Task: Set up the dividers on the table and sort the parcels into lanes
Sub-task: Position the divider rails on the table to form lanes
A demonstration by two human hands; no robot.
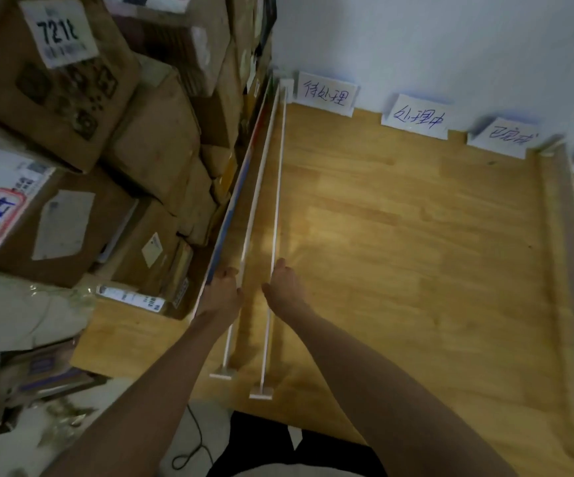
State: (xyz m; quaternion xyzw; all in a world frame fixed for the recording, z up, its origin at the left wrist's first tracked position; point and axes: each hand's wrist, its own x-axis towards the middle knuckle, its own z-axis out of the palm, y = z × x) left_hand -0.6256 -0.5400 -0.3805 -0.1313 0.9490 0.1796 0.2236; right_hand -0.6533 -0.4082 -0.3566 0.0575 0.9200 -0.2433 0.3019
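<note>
Dividers first: two long thin white rails with flat little feet stand on edge on the pale wooden table (416,270), running away from me toward the wall. Nearest me are their near feet, then both my hands partway up their length. My left hand (222,292) sits against the left white divider rail (254,208), fingers curled toward it; I think it pinches the top edge, though the blur keeps me from being sure. My right hand (284,287) does much the same on the right white divider rail (277,201), knuckles up, and I cannot tell if it grips or merely rests there. The hands are apart, one rail each, with a narrow strip of table between them.

I judge these rails light and stiff but whippy over such a length, and tippy on narrow feet. Holding near the middle, low enough to steady them, should let each slide sideways without bowing or toppling.

Left of my left hand, stacked brown cardboard parcels (72,166) wait behind a tilted board. Well to the right of my right hand a third divider (567,235) already stands. Beyond the hands, handwritten white paper lane labels (327,94) lean against the white wall.
</note>
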